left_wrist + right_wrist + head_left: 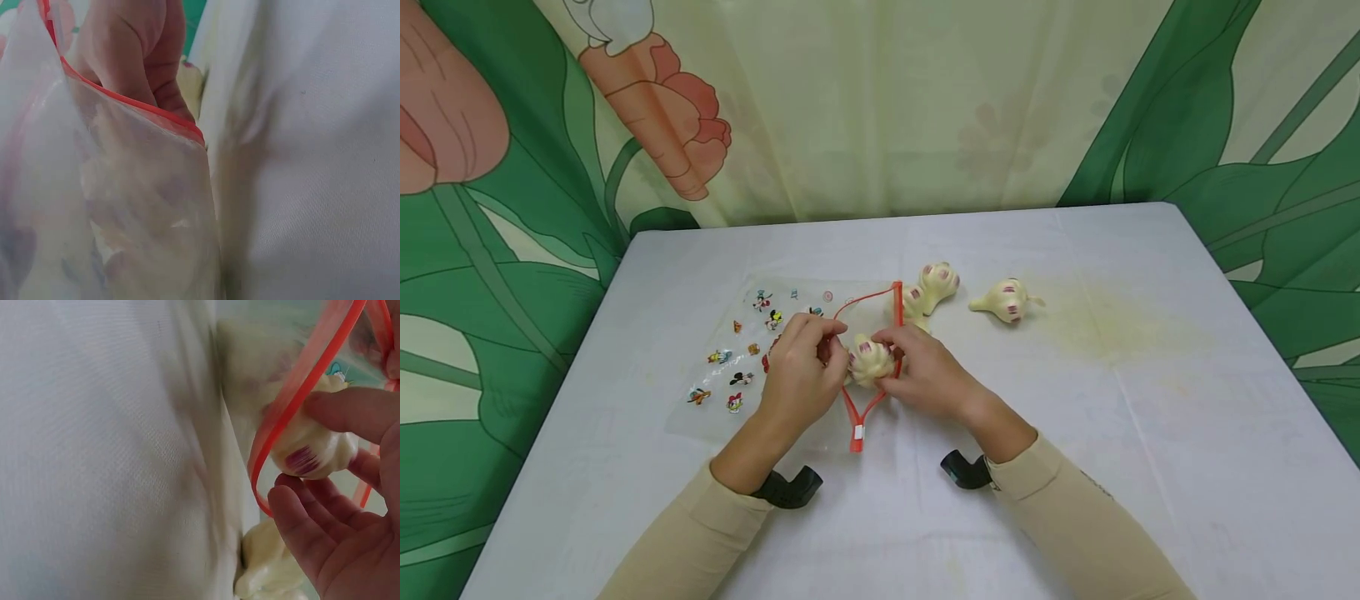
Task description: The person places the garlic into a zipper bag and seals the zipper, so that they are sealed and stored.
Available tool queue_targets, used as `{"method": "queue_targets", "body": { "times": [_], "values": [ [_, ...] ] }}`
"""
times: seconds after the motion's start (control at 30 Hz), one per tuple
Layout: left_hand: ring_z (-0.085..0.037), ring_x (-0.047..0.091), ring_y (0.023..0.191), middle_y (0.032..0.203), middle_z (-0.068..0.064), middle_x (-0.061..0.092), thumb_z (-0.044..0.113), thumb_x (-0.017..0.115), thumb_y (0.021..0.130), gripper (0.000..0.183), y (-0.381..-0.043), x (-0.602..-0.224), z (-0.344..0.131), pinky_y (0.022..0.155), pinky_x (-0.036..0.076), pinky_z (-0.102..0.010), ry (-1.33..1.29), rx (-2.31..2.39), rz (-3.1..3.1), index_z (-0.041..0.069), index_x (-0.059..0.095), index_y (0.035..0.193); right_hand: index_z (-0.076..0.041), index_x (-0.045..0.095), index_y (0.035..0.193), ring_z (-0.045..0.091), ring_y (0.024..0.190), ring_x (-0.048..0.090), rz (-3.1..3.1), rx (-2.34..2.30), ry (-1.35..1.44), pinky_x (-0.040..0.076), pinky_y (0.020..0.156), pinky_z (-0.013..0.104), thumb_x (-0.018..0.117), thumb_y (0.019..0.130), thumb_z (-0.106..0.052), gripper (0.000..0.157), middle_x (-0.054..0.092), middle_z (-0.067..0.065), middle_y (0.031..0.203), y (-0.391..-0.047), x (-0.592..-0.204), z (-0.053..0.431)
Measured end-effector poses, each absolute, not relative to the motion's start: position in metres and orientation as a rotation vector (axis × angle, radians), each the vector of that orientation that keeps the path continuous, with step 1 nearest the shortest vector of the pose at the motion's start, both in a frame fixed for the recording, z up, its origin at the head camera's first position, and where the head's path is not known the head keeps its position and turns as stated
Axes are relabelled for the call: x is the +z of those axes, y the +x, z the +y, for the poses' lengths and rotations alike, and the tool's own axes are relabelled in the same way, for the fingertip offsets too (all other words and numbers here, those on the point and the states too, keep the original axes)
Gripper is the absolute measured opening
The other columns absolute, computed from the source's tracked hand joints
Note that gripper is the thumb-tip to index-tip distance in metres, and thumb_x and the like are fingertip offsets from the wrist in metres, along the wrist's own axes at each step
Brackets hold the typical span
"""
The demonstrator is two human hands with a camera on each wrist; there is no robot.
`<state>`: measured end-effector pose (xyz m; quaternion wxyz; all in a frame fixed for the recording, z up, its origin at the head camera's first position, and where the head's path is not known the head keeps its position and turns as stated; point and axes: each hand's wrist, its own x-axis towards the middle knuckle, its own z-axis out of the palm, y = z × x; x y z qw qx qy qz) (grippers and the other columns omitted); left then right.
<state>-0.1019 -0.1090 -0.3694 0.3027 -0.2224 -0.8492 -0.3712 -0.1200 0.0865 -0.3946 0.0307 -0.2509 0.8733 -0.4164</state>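
A clear zip bag with cartoon prints and a red zip edge lies on the table, its mouth spread apart. My left hand pinches the bag at the left side of the mouth; its fingertips are partly hidden. At the opening, my right hand holds a cream garlic bulb with purple marks. The right wrist view shows thumb and fingers around this garlic bulb, which sits partly behind the red strip. Two more garlic bulbs lie just beyond the right hand.
Another garlic bulb lies apart, farther right on the white tablecloth. A yellowish stain marks the cloth there. Behind the table's far edge hangs a curtain printed with leaves and a carrot.
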Motion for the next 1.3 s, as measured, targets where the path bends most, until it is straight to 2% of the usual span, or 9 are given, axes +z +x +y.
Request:
{"method": "queue_targets", "body": {
  "times": [0.2,0.43,0.67,0.93,1.3],
  "values": [
    [-0.016,0.052,0.066,0.084,-0.011,0.057,-0.010,0.059,0.080,0.017,-0.101,-0.369,-0.109,0.054,0.048,-0.026,-0.589,-0.984,-2.259,-0.004,0.070,0.090,-0.005,0.063,0.133,0.024,0.102,0.054,2.730,-1.198,-0.715,0.048,0.088,0.038,0.074,0.083,-0.008,0.051,0.053,0.012,0.115,-0.117,-0.392,0.085],
    [-0.017,0.052,0.065,0.083,-0.011,0.056,-0.010,0.062,0.079,0.015,-0.101,-0.370,-0.109,0.053,0.047,-0.025,-0.588,-0.980,-2.263,-0.004,0.070,0.090,-0.005,0.062,0.134,0.023,0.096,0.052,2.733,-1.188,-0.698,0.047,0.084,0.034,0.073,0.084,-0.006,0.051,0.052,0.011,0.110,-0.116,-0.392,0.083],
    [-0.018,0.054,0.067,0.085,-0.013,0.058,-0.009,0.058,0.081,0.015,-0.100,-0.372,-0.108,0.054,0.048,-0.027,-0.580,-0.987,-2.256,-0.003,0.070,0.090,-0.004,0.064,0.131,0.023,0.096,0.054,2.724,-1.168,-0.711,0.047,0.084,0.034,0.072,0.083,-0.004,0.049,0.056,0.012,0.112,-0.117,-0.396,0.081],
    [-0.017,0.055,0.066,0.085,-0.011,0.058,-0.010,0.059,0.080,0.016,-0.100,-0.373,-0.107,0.054,0.048,-0.027,-0.580,-0.981,-2.247,-0.002,0.070,0.089,0.000,0.066,0.122,0.018,0.088,0.054,2.745,-1.171,-0.797,0.047,0.080,0.031,0.068,0.084,-0.001,0.039,0.059,0.003,0.092,-0.119,-0.397,0.076],
    [-0.019,0.054,0.067,0.084,-0.013,0.058,-0.008,0.058,0.080,0.016,-0.100,-0.373,-0.107,0.055,0.048,-0.029,-0.584,-0.969,-2.250,-0.003,0.070,0.088,0.001,0.061,0.129,0.015,0.089,0.063,2.613,-1.257,-0.733,0.052,0.081,0.029,0.068,0.086,-0.001,0.043,0.067,0.002,0.096,-0.119,-0.394,0.072]
  ]
}}
